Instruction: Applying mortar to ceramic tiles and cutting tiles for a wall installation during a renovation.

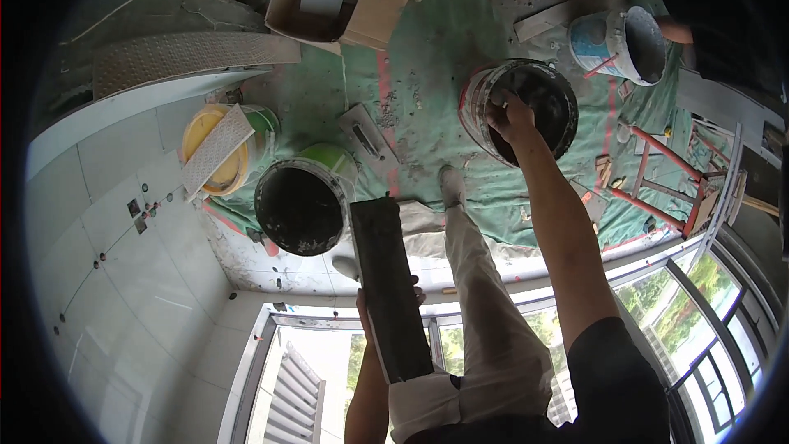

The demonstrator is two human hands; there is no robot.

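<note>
My left hand (362,306) grips a long narrow strip of tile (383,288) from below, its fingers showing at both long edges. Dark grey mortar coats the strip's upper face. My right arm stretches forward, and my right hand (511,119) is over the near-left part of a mortar-smeared bucket (542,99) with dark contents. Its fingers are curled closed; whatever they hold is hidden. Left of the strip stands a second bucket (302,207), green outside and dark inside. A flat trowel (366,136) lies on the floor between the two buckets.
A yellow-topped bucket (215,156) carries a textured tile piece (220,148). A cardboard box (374,12) sits at the far left, a white bucket (612,45) beside another person (715,16) at the far right. A red stool frame (666,177) lies right. Green sheeting (427,115) covers the floor.
</note>
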